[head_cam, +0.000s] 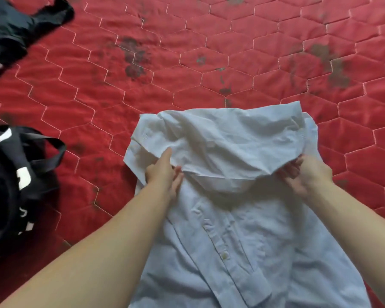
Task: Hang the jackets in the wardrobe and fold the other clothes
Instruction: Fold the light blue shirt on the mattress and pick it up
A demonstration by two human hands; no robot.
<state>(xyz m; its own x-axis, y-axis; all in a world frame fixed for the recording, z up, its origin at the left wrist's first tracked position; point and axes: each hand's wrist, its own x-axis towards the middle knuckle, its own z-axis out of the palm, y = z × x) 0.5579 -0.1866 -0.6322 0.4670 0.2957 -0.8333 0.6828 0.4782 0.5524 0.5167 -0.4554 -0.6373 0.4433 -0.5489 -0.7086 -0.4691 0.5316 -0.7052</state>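
At lower centre, the left hand (162,172) and right hand (307,174) pinch the white shirt (231,218) mid-fold, seemingly needing the flap laid flat next.

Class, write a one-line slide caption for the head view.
Both hands, left and right, fold a white shirt on a red quilt.

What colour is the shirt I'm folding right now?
White, a button-front shirt on the red quilt; the head view shows it.
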